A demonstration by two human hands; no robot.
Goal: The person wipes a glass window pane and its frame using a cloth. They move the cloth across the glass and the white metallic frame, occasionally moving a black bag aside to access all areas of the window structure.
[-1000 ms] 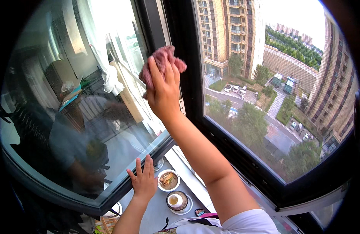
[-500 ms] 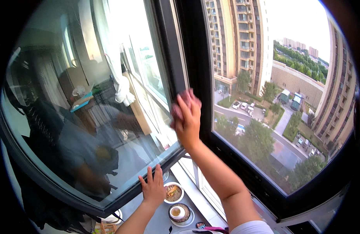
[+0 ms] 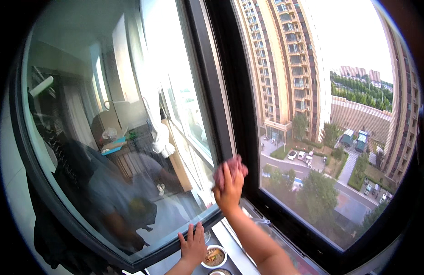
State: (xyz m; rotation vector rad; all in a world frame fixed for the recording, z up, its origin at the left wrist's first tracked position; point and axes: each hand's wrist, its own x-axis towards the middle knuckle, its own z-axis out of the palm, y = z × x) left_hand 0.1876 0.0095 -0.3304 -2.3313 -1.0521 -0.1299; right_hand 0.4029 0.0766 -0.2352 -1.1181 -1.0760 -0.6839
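My right hand (image 3: 228, 195) is closed over a crumpled pinkish-red cloth (image 3: 233, 167). It presses the cloth against the dark upright frame (image 3: 211, 78) at the hinge side of an open window sash, just above the sash's lower corner. Lower and to the left, my left hand (image 3: 192, 245) has its fingers spread, and their tips rest at the bottom rail (image 3: 170, 245) of the same sash. The sash's glass pane (image 3: 106, 183) mirrors the room and a person in a grey top.
Below the sash, a white bowl of food (image 3: 214, 256) stands on a grey surface beside the pale sill (image 3: 235, 245). A second bowl is partly cut off. To the right, a fixed pane in a black frame (image 3: 255, 183) looks down on high buildings, trees and parked cars.
My right hand has slid down along the upright frame with the cloth. My left hand keeps its place at the bottom rail. The whole view has tilted upward.
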